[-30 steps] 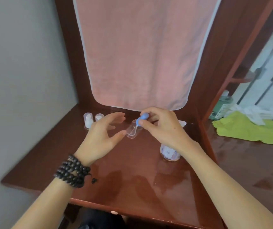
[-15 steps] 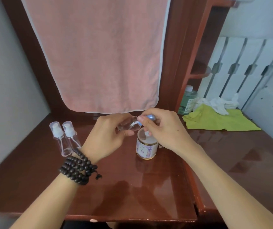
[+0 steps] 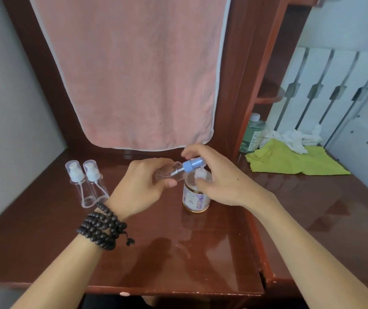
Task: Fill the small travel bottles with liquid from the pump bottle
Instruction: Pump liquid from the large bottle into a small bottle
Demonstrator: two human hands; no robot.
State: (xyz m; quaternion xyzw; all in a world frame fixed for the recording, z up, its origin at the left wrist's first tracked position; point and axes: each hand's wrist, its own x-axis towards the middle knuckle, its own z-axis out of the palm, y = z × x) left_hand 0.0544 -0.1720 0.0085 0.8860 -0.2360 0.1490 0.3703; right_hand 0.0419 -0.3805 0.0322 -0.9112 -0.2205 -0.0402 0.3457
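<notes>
Since a second ago: small clear travel bottle (image 3: pixel 169 173) now lying sideways, gripped by the left hand (image 3: pixel 140 188), thumb beneath and fingers curled over the top. Blue spray head (image 3: pixel 193 165) pinched by the right hand (image 3: pixel 221 177), now drawn partly out of the neck, thin dip tube showing between head and bottle. Half a second ago, head seated closer against the neck. Judged meaning: opening nearly done, filling not yet begun.

Pump bottle (image 3: pixel 196 196), with floral label, standing on the desk (image 3: pixel 178 253) directly under the right hand and just right of the left thumb; white pump top touching the right thumb. Two more capped travel bottles (image 3: pixel 87 181), clear and seemingly empty, upright left of the left hand, beyond the bead bracelet (image 3: pixel 102 228).

Hard to make out: bottle's mouth, hidden behind the left fingers; whether the dip tube tip is free; liquid level in the pump bottle, masked by label and hand. Right fingertips hidden behind the head.
</notes>
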